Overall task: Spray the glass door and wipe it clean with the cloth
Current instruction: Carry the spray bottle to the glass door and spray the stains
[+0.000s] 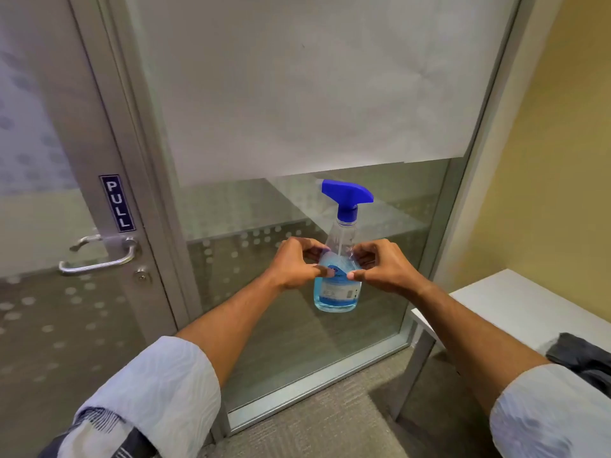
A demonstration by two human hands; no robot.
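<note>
A clear spray bottle (pixel 337 292) with blue liquid and a blue trigger head is held upright in front of the glass panel (pixel 297 110), nozzle pointing left. My left hand (pixel 297 264) grips its left side and my right hand (pixel 383 267) grips its right side, fingertips on the bottle's body. The panel is frosted white on top and clear with dots lower down. A dark grey cloth (pixel 585 358) lies on the white table at the right edge.
A glass door (pixel 43 160) with a metal lever handle (pixel 99 256) and a "PULL" sign (pixel 117 203) stands to the left. A white table (pixel 515 302) sits at the right beside a yellow wall (pixel 562 143). Grey carpet covers the floor.
</note>
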